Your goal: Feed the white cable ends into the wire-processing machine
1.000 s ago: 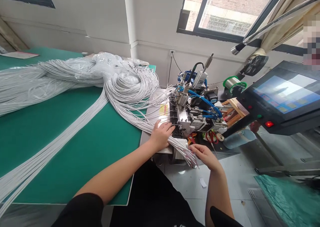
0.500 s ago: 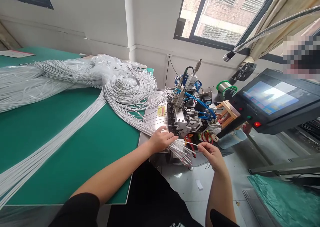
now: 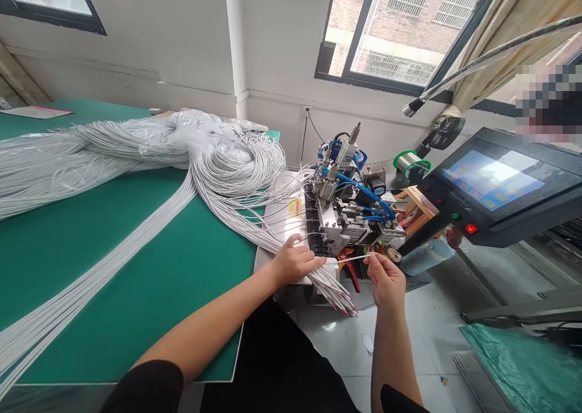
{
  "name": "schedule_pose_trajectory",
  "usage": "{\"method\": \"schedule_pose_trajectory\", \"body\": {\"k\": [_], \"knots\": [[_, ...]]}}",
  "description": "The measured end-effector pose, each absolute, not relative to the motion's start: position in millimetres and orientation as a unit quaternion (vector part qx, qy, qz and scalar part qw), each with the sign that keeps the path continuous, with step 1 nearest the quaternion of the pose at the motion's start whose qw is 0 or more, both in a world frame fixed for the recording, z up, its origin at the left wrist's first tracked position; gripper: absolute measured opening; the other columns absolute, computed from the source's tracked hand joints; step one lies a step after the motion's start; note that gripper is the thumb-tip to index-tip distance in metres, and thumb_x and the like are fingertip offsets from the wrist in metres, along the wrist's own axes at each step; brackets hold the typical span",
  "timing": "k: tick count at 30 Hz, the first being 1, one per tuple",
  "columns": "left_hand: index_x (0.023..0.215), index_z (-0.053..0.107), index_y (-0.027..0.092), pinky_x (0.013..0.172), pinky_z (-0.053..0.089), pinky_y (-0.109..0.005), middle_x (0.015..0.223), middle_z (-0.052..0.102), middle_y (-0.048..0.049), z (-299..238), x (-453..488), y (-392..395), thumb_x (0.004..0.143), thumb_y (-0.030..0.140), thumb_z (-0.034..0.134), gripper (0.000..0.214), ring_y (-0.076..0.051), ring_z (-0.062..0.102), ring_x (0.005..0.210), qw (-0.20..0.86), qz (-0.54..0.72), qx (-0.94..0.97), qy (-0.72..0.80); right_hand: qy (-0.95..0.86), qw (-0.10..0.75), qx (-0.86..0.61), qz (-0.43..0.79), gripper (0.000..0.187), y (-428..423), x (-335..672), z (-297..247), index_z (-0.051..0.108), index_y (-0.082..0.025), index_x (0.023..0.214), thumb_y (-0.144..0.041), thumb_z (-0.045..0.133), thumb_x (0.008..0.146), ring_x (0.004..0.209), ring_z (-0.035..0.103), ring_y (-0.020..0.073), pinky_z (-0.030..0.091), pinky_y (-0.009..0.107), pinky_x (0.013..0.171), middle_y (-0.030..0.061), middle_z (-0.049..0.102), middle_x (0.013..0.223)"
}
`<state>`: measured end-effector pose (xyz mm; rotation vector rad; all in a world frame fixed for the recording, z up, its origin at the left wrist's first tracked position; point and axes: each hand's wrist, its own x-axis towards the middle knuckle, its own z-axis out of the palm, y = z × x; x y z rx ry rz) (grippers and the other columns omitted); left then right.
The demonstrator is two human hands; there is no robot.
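My left hand (image 3: pixel 295 262) is closed around a bundle of white cables (image 3: pixel 334 288) at the corner of the machine's metal plate. The cables' free ends, some with reddish tips, fan out beyond my fingers. To the right, my right hand (image 3: pixel 385 273) pinches the end of one white cable (image 3: pixel 353 258), pulled apart from the bundle and fairly straight between both hands. Just behind the hands stands a wire-processing machine (image 3: pixel 331 213) with blue air tubes; several single cables lie across its plate (image 3: pixel 286 198) into its row of slots.
A green table (image 3: pixel 159 267) carries a large heap of white cables (image 3: pixel 136 137) partly in clear plastic. At right are a control screen (image 3: pixel 495 176) on an arm, a solder-wire spool (image 3: pixel 411 163) and a small fan (image 3: pixel 447 132). Red-handled pliers (image 3: pixel 349 273) lie below the machine.
My right hand has moved slightly right and up with the single cable's end, drawing it farther from the bundle. The left hand keeps its hold. The camera view has shifted a little.
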<state>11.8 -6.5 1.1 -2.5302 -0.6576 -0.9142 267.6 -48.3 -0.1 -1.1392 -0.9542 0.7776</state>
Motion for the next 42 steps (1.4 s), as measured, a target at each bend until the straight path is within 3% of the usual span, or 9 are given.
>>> {"method": "schedule_pose_trajectory", "body": {"k": [6, 18, 25, 36, 42], "knots": [[0.081, 0.057, 0.020, 0.092, 0.025, -0.034, 0.070, 0.060, 0.0029, 3.6, 16.1, -6.8, 0.099, 0.023, 0.038, 0.026, -0.011, 0.051, 0.068, 0.186, -0.305, -0.898, -0.258, -0.423, 0.672, -0.500, 0.345, 0.028, -49.0, 263.7, -0.3, 0.072, -0.017, 0.089, -0.041, 0.073, 0.075, 0.046, 0.033, 0.0071, 0.023, 0.025, 0.043, 0.0032, 0.063, 0.069], [0.081, 0.054, 0.019, 0.085, 0.031, -0.033, 0.072, 0.056, -0.0003, 4.0, 16.6, -6.0, 0.093, 0.012, 0.033, 0.025, -0.015, 0.048, 0.069, 0.192, -0.297, -0.893, -0.279, -0.463, 0.638, -0.472, 0.396, 0.023, -55.0, 264.0, 6.8, 0.070, -0.019, 0.095, -0.039, 0.065, 0.084, 0.044, 0.032, 0.0061, 0.020, 0.024, 0.040, 0.0053, 0.067, 0.076], [0.088, 0.057, 0.021, 0.063, 0.030, -0.030, 0.064, 0.052, 0.0014, 2.7, 14.4, -3.0, 0.098, 0.031, 0.038, 0.024, -0.015, 0.047, 0.063, 0.186, -0.312, -0.900, -0.241, -0.471, 0.627, -0.482, 0.391, 0.026, -55.4, 263.5, 8.4, 0.067, -0.018, 0.093, -0.042, 0.064, 0.084, 0.043, 0.032, 0.0069, 0.021, 0.024, 0.039, 0.0057, 0.067, 0.076], [0.072, 0.049, 0.019, 0.077, 0.033, -0.033, 0.067, 0.053, -0.0007, 0.7, 19.6, -4.9, 0.091, 0.015, 0.042, 0.020, -0.016, 0.048, 0.066, 0.206, -0.325, -0.863, -0.327, -0.444, 0.625, -0.456, 0.453, 0.023, -54.3, 256.1, 8.5, 0.072, -0.017, 0.090, -0.037, 0.068, 0.080, 0.041, 0.031, 0.0044, 0.020, 0.021, 0.037, 0.0073, 0.070, 0.075], [0.069, 0.047, 0.019, 0.075, 0.032, -0.035, 0.065, 0.052, -0.0012, 2.8, 17.1, -4.9, 0.083, 0.020, 0.047, 0.015, -0.017, 0.045, 0.064, 0.196, -0.335, -0.857, -0.339, -0.430, 0.603, -0.491, 0.459, 0.028, -41.4, 254.5, -2.0, 0.073, -0.016, 0.091, -0.038, 0.074, 0.075, 0.041, 0.032, 0.0041, 0.024, 0.021, 0.037, 0.0078, 0.072, 0.076]]}}
